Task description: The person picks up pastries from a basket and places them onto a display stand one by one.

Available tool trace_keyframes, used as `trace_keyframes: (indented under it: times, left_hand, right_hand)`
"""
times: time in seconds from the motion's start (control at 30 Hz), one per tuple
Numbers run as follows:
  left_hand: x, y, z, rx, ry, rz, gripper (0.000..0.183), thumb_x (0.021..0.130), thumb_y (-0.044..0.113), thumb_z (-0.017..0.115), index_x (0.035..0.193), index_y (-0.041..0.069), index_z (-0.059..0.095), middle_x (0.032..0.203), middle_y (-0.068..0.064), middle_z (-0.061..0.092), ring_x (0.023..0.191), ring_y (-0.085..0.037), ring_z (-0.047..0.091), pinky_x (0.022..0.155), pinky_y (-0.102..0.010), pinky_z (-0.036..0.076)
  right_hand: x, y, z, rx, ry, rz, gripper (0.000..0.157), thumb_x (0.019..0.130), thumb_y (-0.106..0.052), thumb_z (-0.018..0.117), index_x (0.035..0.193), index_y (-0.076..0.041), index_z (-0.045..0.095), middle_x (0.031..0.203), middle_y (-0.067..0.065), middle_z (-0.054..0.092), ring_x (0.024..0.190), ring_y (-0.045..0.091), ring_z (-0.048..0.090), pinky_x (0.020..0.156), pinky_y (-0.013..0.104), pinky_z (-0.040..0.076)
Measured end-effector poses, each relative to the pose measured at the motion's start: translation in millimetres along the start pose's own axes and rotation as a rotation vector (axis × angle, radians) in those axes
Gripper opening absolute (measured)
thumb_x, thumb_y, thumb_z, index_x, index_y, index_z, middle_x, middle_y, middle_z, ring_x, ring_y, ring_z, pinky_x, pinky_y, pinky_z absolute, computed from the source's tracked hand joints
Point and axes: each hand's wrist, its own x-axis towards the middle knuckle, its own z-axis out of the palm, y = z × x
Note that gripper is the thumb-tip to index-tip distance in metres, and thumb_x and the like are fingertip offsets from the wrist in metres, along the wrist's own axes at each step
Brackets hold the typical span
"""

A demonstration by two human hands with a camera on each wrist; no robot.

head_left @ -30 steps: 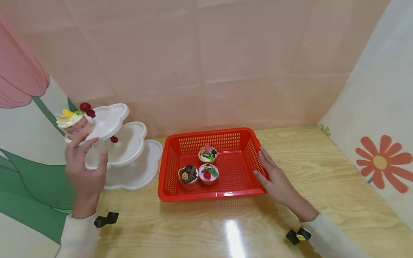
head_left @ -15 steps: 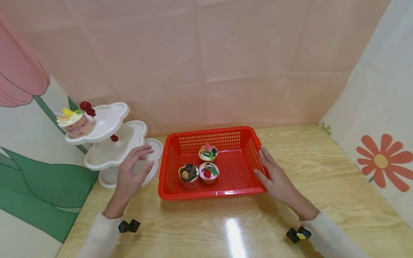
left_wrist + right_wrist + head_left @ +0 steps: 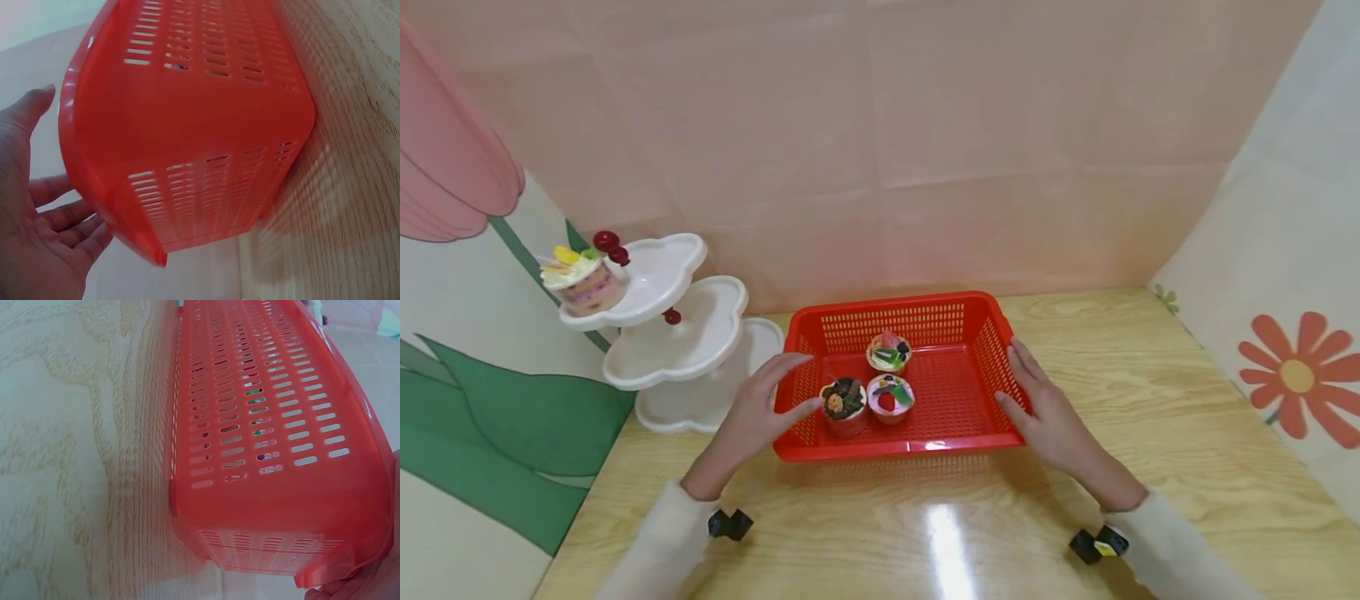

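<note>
A red plastic basket (image 3: 955,446) with slotted walls stands on the table. Inside are a chocolate-topped cupcake (image 3: 844,404), a pink-frosted cupcake (image 3: 891,400) and a fruit-topped cupcake (image 3: 889,353). My left hand (image 3: 751,421) reaches over the left rim, thumb and fingers spread apart, its thumb tip right by the chocolate-topped one. In the left wrist view the palm is bare, fingers beside the basket corner (image 3: 156,119). My right hand (image 3: 1056,429) holds the right rim, thumb over it and fingers along the outside; the right wrist view shows fingertips (image 3: 337,590) under the rim.
To the left stands a white three-tier cake stand (image 3: 673,346) with cloud-shaped plates and red ball joints. A cup cake with yellow fruit (image 3: 587,287) sits on its top tier. A pink-beige backdrop (image 3: 925,167) rises behind the wooden table (image 3: 1120,358).
My left hand has drawn away from the cup cake on the top tier and moved right, across to the basket's left side. My right hand has stayed on the right rim.
</note>
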Motion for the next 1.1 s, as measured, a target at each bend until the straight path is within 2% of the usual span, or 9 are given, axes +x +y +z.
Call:
trace_keyframes:
  times: [0.13,0.27,0.43,0.7,0.83,1.1]
  left_hand:
    - [4.6,2.0,4.0,0.028,-0.061,-0.041,0.066,0.084,0.041,0.084,0.140,0.016,0.059,0.139,-0.005,0.058,0.129,-0.028,0.055,0.107,-0.052,0.046]
    - [10.0,2.7,7.5,0.063,-0.110,-0.062,0.071,0.082,0.041,0.085,0.141,0.013,0.057,0.140,-0.007,0.058,0.129,-0.029,0.055,0.107,-0.052,0.046]
    - [17.2,1.9,10.1,0.106,-0.167,-0.036,0.075,0.080,0.043,0.086,0.141,0.009,0.057,0.139,-0.010,0.058,0.129,-0.030,0.053,0.108,-0.051,0.045]
    - [28.2,1.9,9.8,0.237,-0.334,-0.035,0.085,0.079,0.058,0.081,0.144,0.010,0.055,0.144,-0.011,0.055,0.136,-0.034,0.048,0.110,-0.060,0.039]
    - [33.4,0.8,10.0,0.299,-0.405,-0.036,0.089,0.078,0.064,0.078,0.144,0.010,0.055,0.148,-0.013,0.053,0.140,-0.036,0.044,0.112,-0.060,0.037]
    - [46.1,-1.3,11.5,0.369,-0.452,0.039,0.089,0.075,0.063,0.082,0.141,0.009,0.058,0.143,-0.013,0.056,0.137,-0.035,0.047,0.113,-0.053,0.039]
  right_hand:
    - [0,1,0.6,-0.002,0.005,-0.006,0.072,0.103,-0.020,0.059,0.159,0.000,0.019,0.170,0.014,0.009,0.150,0.045,0.022,0.105,0.065,0.039]
    - [-1,2,0.7,-0.003,0.000,-0.004,0.073,0.103,-0.020,0.059,0.160,0.000,0.018,0.170,0.014,0.009,0.150,0.045,0.022,0.105,0.064,0.039]
    - [0,2,-0.3,-0.006,-0.001,-0.005,0.072,0.103,-0.020,0.058,0.160,0.000,0.018,0.169,0.014,0.009,0.149,0.046,0.022,0.105,0.065,0.039]
    - [-1,0,-1.0,-0.004,0.000,-0.016,0.071,0.104,-0.024,0.057,0.159,0.000,0.019,0.169,0.016,0.010,0.150,0.045,0.022,0.106,0.066,0.038]
    - [0,1,-0.1,-0.009,0.007,-0.027,0.070,0.104,-0.022,0.057,0.159,0.001,0.020,0.169,0.016,0.011,0.149,0.045,0.023,0.105,0.065,0.038]
    - [0,4,0.8,-0.009,0.007,-0.015,0.071,0.103,-0.021,0.058,0.160,0.000,0.020,0.169,0.014,0.010,0.149,0.044,0.023,0.106,0.065,0.038]
